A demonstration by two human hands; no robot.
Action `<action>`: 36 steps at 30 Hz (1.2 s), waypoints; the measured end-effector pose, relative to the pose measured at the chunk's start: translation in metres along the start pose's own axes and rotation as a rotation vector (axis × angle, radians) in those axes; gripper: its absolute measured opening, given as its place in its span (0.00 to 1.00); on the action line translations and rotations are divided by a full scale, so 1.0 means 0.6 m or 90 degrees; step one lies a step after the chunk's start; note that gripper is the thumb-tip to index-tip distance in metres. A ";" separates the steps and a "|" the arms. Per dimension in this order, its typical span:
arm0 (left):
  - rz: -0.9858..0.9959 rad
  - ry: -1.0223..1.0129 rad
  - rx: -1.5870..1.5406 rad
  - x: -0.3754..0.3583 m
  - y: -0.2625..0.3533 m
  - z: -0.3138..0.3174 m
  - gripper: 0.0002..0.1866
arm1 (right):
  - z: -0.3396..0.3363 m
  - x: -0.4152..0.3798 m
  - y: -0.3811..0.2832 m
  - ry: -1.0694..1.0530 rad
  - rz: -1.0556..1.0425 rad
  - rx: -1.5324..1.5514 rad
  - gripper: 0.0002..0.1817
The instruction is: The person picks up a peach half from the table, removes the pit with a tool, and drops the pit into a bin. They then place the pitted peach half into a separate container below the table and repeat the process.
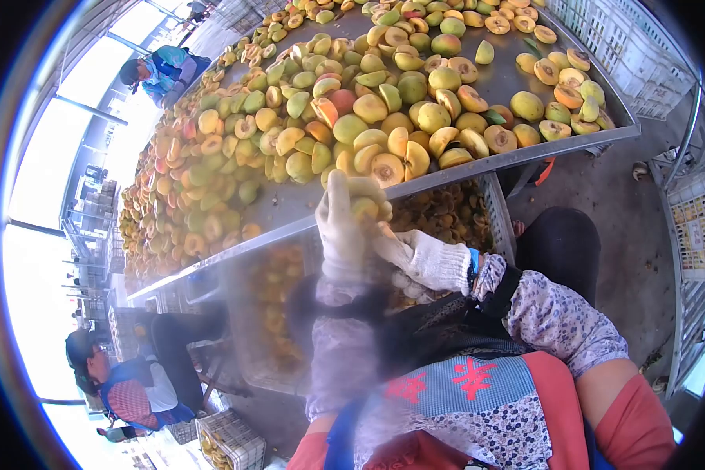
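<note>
Counts around the peach tabletop

One long metal tabletop (525,78) carries peach halves and whole peaches (352,117), far too many to count, well over a hundred. Two gloved hands, left hand (343,227) and right hand (431,260), share one peach (366,208) at frame centre. Two other people show: one (160,72) at upper left, one (125,384) at lower left. One crate of fruit (446,211) sits under the tabletop edge, another (231,440) at the bottom.

Only legible marks: two red characters printed on the blue apron band (446,384), below the gloved hands; reading uncertain.
</note>
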State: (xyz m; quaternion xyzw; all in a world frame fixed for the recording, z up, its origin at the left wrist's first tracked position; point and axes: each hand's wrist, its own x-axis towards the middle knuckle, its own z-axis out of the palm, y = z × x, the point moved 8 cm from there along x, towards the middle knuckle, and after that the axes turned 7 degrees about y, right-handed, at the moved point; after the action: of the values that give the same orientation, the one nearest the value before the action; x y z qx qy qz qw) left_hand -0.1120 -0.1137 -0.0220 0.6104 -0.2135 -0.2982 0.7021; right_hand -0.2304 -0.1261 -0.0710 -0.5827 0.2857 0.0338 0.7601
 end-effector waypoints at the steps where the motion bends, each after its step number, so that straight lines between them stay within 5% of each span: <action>1: 0.000 0.002 -0.001 0.004 0.008 -0.003 0.28 | -0.005 -0.001 -0.007 -0.008 -0.032 -0.109 0.32; 5: -0.040 -0.081 0.100 0.001 0.000 0.017 0.31 | -0.014 0.000 0.004 -0.036 -0.032 -0.132 0.27; 8: 0.046 0.014 0.096 -0.001 -0.006 0.016 0.31 | 0.008 -0.004 0.023 -0.099 -0.001 0.042 0.26; 10: 0.316 -0.003 0.108 -0.006 0.010 0.014 0.12 | 0.005 -0.010 0.017 -0.088 0.030 0.058 0.26; 11: 0.315 -0.002 0.109 -0.004 0.007 0.005 0.12 | 0.003 -0.016 0.013 -0.077 0.062 0.075 0.26; 12: 0.325 -0.078 0.203 -0.009 0.010 0.016 0.11 | -0.014 -0.021 -0.027 -0.015 -0.041 -0.150 0.27; 13: 0.335 -0.156 0.296 -0.018 0.024 0.041 0.12 | -0.013 -0.019 -0.024 -0.016 -0.041 -0.150 0.27; 14: -0.020 -0.061 0.130 0.000 -0.010 0.022 0.32 | -0.011 -0.016 -0.020 -0.023 -0.061 -0.162 0.27; 17: 0.121 -0.116 0.142 -0.005 0.000 0.021 0.29 | -0.010 -0.013 -0.011 -0.079 -0.089 -0.146 0.32; 18: 0.123 -0.113 0.142 -0.009 0.000 0.022 0.29 | 0.003 -0.006 0.015 -0.178 0.052 -0.007 0.31; 19: 0.026 -0.096 -0.063 -0.010 -0.012 0.020 0.26 | 0.022 -0.013 0.035 -0.274 0.194 0.135 0.31; 20: -0.070 -0.078 -0.269 -0.011 -0.024 0.021 0.24 | 0.019 -0.008 0.035 -0.244 0.157 0.105 0.30; 21: -0.069 -0.079 -0.267 -0.010 -0.021 0.018 0.24 | 0.029 -0.013 0.032 -0.244 0.155 0.105 0.30; 24: -0.076 -0.010 -0.286 -0.014 -0.014 0.003 0.21 | 0.006 0.006 -0.013 0.042 -0.316 -0.177 0.26; 25: -0.074 -0.008 -0.283 -0.005 -0.016 -0.017 0.21 | 0.000 0.002 -0.011 0.039 -0.318 -0.175 0.26; 27: -0.029 -0.084 -0.694 0.027 0.018 -0.088 0.14 | -0.007 -0.015 -0.015 0.085 -0.384 -0.490 0.19; 28: 0.050 -0.067 -0.624 0.023 0.057 -0.128 0.12 | -0.017 -0.015 -0.006 0.067 -0.250 -0.574 0.19; 29: 0.128 -0.047 -0.555 0.004 0.092 -0.173 0.09 | -0.025 -0.014 -0.008 0.067 -0.254 -0.577 0.19; 31: 0.258 0.314 -0.136 -0.035 0.121 -0.310 0.12 | -0.066 0.001 0.025 0.111 -0.098 -0.724 0.23; 32: 0.202 0.409 0.094 -0.071 0.159 -0.292 0.15 | -0.081 0.005 0.031 0.143 -0.067 -0.699 0.25; 33: 0.142 0.495 0.326 -0.110 0.200 -0.272 0.19 | -0.081 -0.001 0.015 0.153 -0.094 -0.684 0.24; 34: 0.261 0.485 0.429 -0.101 0.217 -0.310 0.21 | -0.078 -0.005 0.000 0.196 -0.158 -0.646 0.24; 35: 0.264 0.489 0.431 -0.096 0.194 -0.353 0.21 | -0.077 -0.011 -0.015 0.238 -0.222 -0.609 0.23; 36: 0.183 0.511 0.327 -0.099 0.208 -0.286 0.20 | -0.075 -0.006 -0.016 0.238 -0.227 -0.608 0.23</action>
State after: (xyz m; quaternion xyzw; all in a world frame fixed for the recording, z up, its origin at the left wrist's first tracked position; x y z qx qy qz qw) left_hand -0.0220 0.0614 0.0768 0.7948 -0.0753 0.1223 0.5896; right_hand -0.2478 -0.1689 -0.0681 -0.8989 0.2655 -0.0739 0.3407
